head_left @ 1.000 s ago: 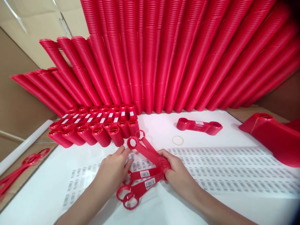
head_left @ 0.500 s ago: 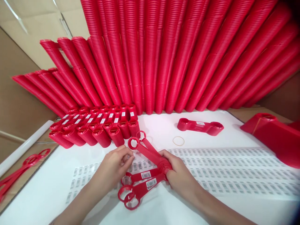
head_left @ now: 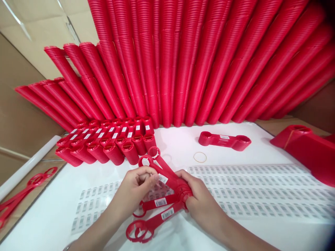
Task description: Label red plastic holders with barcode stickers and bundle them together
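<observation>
My right hand (head_left: 201,191) is closed round the gathered ends of several flat red plastic pieces (head_left: 167,169) with ringed ends, fanned out to the left. Two lower pieces carry white barcode stickers, one of them the lower sticker (head_left: 167,213). My left hand (head_left: 136,186) is in a pinch, thumb and forefinger on a small barcode sticker (head_left: 162,178) that lies against an upper piece. Beneath both hands, sheets of barcode stickers (head_left: 251,191) lie on the white table (head_left: 180,139); my left forearm and the pieces hide part of them.
Bundled red pieces (head_left: 113,148) with labels stand in rows at the left. One labelled stack (head_left: 224,140) lies behind a rubber band (head_left: 200,157). Tall red stacks (head_left: 170,69) line the back. A large bundle (head_left: 306,150) is at right, loose pieces (head_left: 28,188) at far left.
My left hand has moved right and brought a barcode sticker onto an upper red piece. The fanned pieces have shifted slightly; my right hand keeps its grip.
</observation>
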Action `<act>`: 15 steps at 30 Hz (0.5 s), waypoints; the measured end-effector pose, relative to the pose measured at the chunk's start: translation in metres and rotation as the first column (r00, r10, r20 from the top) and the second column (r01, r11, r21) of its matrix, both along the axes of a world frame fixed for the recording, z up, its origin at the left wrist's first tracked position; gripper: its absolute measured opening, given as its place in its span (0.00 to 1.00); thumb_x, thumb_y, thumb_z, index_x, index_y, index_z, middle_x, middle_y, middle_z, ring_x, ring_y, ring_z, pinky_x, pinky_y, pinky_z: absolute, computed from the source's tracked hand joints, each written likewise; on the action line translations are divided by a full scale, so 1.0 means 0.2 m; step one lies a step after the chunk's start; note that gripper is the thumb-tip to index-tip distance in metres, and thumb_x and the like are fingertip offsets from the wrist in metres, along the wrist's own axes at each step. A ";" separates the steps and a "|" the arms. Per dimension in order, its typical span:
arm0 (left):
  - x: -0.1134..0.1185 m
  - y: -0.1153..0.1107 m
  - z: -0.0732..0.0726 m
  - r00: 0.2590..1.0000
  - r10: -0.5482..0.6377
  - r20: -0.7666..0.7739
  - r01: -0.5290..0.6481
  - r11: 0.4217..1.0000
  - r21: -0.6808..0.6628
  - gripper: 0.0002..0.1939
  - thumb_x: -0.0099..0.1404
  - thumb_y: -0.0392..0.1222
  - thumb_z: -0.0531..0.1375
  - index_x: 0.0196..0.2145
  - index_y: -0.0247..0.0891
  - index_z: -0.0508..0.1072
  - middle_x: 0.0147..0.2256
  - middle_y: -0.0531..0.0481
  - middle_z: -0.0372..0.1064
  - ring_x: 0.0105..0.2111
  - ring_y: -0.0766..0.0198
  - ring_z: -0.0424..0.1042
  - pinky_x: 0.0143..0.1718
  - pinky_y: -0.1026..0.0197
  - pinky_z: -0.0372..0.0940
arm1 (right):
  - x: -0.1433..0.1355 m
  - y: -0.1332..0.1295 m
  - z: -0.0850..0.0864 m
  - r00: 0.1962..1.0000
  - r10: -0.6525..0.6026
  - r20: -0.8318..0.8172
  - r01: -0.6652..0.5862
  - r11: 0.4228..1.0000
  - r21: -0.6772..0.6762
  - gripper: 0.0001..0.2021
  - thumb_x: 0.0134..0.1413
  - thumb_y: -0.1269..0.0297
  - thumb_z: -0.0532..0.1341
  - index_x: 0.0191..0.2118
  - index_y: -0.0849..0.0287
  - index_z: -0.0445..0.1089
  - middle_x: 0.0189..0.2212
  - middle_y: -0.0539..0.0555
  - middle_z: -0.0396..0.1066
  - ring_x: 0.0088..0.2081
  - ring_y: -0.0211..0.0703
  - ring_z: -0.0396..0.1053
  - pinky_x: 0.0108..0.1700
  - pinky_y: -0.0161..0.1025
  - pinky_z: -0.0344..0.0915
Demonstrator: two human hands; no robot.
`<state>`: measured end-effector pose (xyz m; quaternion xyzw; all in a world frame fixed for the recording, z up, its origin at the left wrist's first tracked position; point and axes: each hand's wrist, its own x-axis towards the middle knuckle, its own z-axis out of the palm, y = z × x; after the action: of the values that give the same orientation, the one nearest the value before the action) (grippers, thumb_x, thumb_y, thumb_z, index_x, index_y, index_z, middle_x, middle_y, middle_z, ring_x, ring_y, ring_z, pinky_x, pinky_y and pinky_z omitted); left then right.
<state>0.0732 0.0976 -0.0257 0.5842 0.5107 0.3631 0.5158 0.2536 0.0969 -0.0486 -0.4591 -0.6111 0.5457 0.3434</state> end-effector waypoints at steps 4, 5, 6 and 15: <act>0.01 0.00 0.01 1.000 0.024 -0.018 -0.025 1.000 -0.013 0.14 0.60 0.50 0.57 0.28 0.35 0.68 0.15 0.59 0.53 0.15 0.70 0.53 0.16 0.69 0.48 | 0.00 0.00 0.00 1.000 0.009 -0.008 -0.010 0.999 -0.039 0.23 0.33 0.80 0.44 0.38 0.60 0.63 0.22 0.45 0.63 0.22 0.33 0.59 0.28 0.32 0.56; 0.01 0.00 0.01 0.999 0.030 -0.022 -0.030 0.999 -0.011 0.14 0.60 0.50 0.57 0.28 0.34 0.68 0.14 0.59 0.52 0.15 0.70 0.53 0.16 0.69 0.48 | 0.00 -0.01 0.01 1.000 0.013 -0.013 -0.013 0.999 -0.045 0.23 0.33 0.80 0.44 0.38 0.60 0.63 0.21 0.45 0.63 0.21 0.33 0.58 0.28 0.32 0.56; 0.01 0.00 0.01 0.999 0.035 -0.026 -0.035 0.999 -0.008 0.14 0.60 0.50 0.57 0.29 0.34 0.68 0.14 0.59 0.52 0.15 0.70 0.52 0.17 0.68 0.48 | 0.00 -0.01 0.01 1.000 0.016 -0.019 -0.016 0.999 -0.051 0.23 0.33 0.80 0.44 0.39 0.60 0.63 0.20 0.44 0.62 0.20 0.33 0.57 0.28 0.32 0.56; 0.04 -0.03 -0.03 0.946 0.134 -0.295 -0.052 0.961 0.272 0.12 0.65 0.47 0.52 0.30 0.37 0.69 0.16 0.59 0.49 0.16 0.67 0.52 0.18 0.67 0.49 | 0.00 -0.02 0.01 1.000 0.028 -0.005 -0.028 0.998 -0.052 0.25 0.33 0.80 0.44 0.41 0.60 0.63 0.20 0.44 0.62 0.20 0.33 0.56 0.27 0.32 0.55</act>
<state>0.0810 0.0922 -0.0325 0.6718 0.5604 0.3549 0.3297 0.2534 0.0936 -0.0457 -0.4583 -0.6024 0.5671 0.3248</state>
